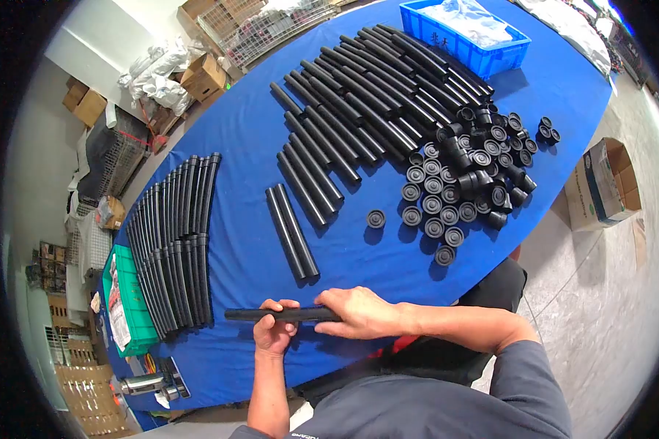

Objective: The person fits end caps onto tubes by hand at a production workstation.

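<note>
My left hand (274,327) has its fingers wrapped round the middle of a black tube (243,314), which lies level near the front edge of the blue table. My right hand (355,311) is closed over the tube's right end, so that end is hidden. Just beyond my hands, two black tubes (291,234) lie side by side. Farther right is a single round black cap (375,218), beside a large group of caps (432,185). Many loose black tubes (344,117) lie in rows behind. Tubes with collars on their ends (176,249) are lined up at the left.
A blue crate (498,57) holding clear plastic stands at the back right. On the left edge are a green crate (128,307) and a metal tool (143,384). An open cardboard box (597,190) stands on the floor at the right.
</note>
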Action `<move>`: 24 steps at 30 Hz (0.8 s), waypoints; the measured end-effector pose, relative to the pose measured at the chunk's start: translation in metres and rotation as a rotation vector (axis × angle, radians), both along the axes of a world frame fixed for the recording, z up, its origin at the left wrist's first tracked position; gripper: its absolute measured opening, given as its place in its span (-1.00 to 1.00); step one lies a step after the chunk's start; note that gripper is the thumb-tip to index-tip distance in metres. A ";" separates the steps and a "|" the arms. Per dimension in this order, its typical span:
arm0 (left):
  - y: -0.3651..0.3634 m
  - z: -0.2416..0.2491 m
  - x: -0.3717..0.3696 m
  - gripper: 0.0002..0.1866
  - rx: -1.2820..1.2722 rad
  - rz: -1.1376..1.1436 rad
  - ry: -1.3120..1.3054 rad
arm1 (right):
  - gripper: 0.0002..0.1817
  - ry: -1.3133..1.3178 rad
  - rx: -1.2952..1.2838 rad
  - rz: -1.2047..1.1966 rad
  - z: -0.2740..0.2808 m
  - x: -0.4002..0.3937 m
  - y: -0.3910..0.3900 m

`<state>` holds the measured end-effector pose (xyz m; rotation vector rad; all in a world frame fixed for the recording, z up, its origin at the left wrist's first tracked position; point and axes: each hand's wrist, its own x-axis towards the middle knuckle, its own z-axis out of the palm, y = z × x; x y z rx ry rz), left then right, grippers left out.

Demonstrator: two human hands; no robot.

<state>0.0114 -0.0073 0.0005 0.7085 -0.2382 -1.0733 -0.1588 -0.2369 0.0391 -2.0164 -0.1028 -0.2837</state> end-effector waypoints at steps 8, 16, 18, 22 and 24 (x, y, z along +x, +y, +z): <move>0.001 -0.001 0.000 -0.65 -0.023 -0.019 -0.016 | -0.65 0.260 0.159 0.126 0.008 0.004 -0.007; 0.000 -0.002 0.000 -0.65 -0.034 -0.031 -0.030 | -0.62 0.011 0.044 0.024 0.006 0.001 -0.002; 0.001 -0.002 0.001 -0.65 -0.045 -0.041 -0.025 | -0.60 0.178 0.109 0.070 0.012 0.001 -0.007; -0.001 -0.003 0.001 -0.64 -0.033 -0.016 -0.012 | -0.63 -0.132 -0.245 -0.036 0.000 -0.001 0.000; -0.002 -0.002 -0.001 -0.64 -0.036 0.001 -0.009 | -0.63 -0.154 -0.331 -0.015 -0.006 0.002 -0.001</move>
